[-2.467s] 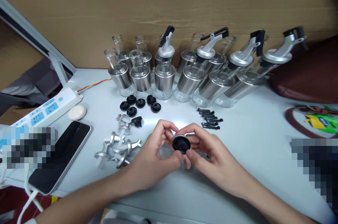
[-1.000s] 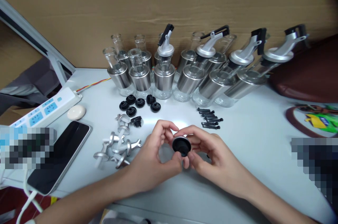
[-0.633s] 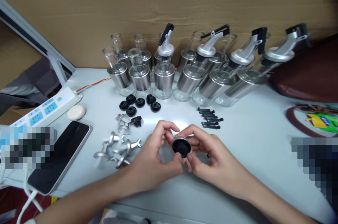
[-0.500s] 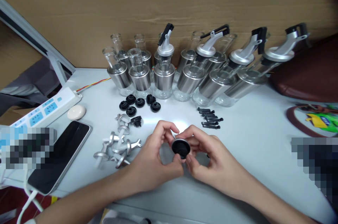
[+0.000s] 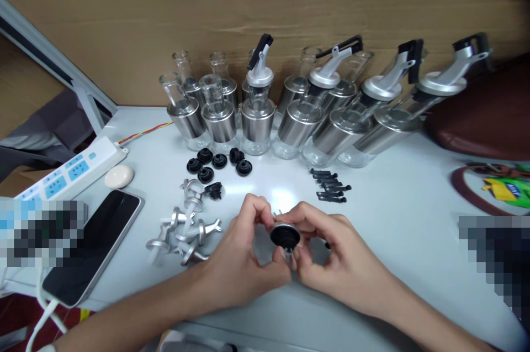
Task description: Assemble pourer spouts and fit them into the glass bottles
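Note:
Both my hands meet over the front middle of the white table (image 5: 397, 214) and pinch one silver pourer cap with a black rubber stopper (image 5: 285, 235) in its underside. My left hand (image 5: 244, 255) grips its left edge with thumb and fingers curled. My right hand (image 5: 329, 252) grips the right edge, its fingertips at a thin tube under the stopper. Left of my hands lies a heap of silver pourer spouts (image 5: 184, 227). Loose black stoppers (image 5: 218, 162) lie behind them. Small black lever clips (image 5: 330, 185) lie to the right.
Several glass and steel bottles (image 5: 256, 120) stand along the cardboard wall, some fitted with pourers (image 5: 329, 73). A phone (image 5: 93, 244), a white power strip (image 5: 68, 169) and a small white oval object (image 5: 118, 176) sit at the left. A brown cushion (image 5: 484, 120) is at the right.
My hands have lowered a little toward me with the cap. The right fingers have shifted under the stopper, where a thin tube now shows.

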The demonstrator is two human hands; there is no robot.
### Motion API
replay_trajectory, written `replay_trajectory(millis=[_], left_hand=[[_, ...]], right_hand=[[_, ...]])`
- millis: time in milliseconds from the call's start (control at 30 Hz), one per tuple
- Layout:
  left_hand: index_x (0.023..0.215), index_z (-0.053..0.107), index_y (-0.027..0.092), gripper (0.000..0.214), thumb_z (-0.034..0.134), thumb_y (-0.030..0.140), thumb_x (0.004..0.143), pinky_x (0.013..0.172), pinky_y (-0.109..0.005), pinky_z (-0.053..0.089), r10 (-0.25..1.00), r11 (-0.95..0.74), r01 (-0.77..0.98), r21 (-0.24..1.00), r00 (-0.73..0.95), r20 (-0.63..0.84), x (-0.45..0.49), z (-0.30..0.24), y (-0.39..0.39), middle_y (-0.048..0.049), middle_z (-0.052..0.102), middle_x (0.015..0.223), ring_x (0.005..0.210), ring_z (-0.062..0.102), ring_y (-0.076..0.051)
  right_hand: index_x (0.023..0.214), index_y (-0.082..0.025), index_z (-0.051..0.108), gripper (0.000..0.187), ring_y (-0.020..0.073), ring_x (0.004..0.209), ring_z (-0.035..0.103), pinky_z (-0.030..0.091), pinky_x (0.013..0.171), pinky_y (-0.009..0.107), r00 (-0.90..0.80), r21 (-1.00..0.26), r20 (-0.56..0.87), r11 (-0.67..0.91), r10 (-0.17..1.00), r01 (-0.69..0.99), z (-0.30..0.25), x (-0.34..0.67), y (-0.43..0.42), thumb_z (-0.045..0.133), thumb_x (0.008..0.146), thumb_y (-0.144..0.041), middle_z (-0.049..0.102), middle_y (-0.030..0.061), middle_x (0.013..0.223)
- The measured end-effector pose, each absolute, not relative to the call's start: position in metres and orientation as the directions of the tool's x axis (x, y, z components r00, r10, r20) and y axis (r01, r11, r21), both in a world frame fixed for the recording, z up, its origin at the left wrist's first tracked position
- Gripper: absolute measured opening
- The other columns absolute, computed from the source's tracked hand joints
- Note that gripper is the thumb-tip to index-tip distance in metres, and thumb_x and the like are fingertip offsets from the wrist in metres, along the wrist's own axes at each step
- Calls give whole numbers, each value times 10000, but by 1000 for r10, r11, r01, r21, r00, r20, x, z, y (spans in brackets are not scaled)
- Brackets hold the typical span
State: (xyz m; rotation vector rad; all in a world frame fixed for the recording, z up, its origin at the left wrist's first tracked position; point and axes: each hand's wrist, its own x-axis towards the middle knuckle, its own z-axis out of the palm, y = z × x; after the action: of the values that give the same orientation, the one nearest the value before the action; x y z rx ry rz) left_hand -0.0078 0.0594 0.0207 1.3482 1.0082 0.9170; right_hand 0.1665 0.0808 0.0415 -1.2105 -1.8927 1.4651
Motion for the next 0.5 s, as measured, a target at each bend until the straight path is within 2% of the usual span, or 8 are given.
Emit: replay_trajectory(millis=[200, 333, 400, 500], left_hand=[[838, 323, 252, 334, 576, 68, 721, 723, -262, 415, 944, 75, 16, 997, 323, -76, -7, 21, 59, 41, 419, 838, 773, 459, -125], [858, 327, 258, 347, 566, 46, 722, 718, -252, 407, 953, -12, -19, 1000, 302, 17, -5, 22, 59, 48, 440, 828, 763, 479, -119], [914, 359, 266, 359, 574, 45, 731, 761, -263, 406, 963, -88, -9, 996, 255, 87, -4, 20, 60, 43, 447, 860, 806, 485, -126], [1024, 395, 288, 390, 596, 65, 776, 845, -285, 397, 970, -162, 17, 987, 187, 156, -5, 18, 60, 30, 443, 936, 891, 482, -139]], right_hand=[[851, -209, 529, 190, 101, 511, 489, 390, 497, 221, -524, -939, -146, 49, 839, 341, 40, 167, 81, 484, 685, -128, 579, -44, 606], [917, -220, 547, 237, 114, 551, 532, 400, 511, 223, -540, -943, -132, 63, 831, 327, 41, 169, 82, 479, 722, -103, 604, -39, 651], [964, -223, 568, 256, 119, 575, 548, 408, 512, 223, -539, -943, -83, 108, 838, 314, 42, 170, 83, 475, 754, -108, 632, -24, 704], [1020, -214, 610, 250, 125, 632, 575, 443, 543, 227, -497, -915, 67, 252, 865, 315, 42, 172, 86, 546, 785, -154, 673, 14, 836]])
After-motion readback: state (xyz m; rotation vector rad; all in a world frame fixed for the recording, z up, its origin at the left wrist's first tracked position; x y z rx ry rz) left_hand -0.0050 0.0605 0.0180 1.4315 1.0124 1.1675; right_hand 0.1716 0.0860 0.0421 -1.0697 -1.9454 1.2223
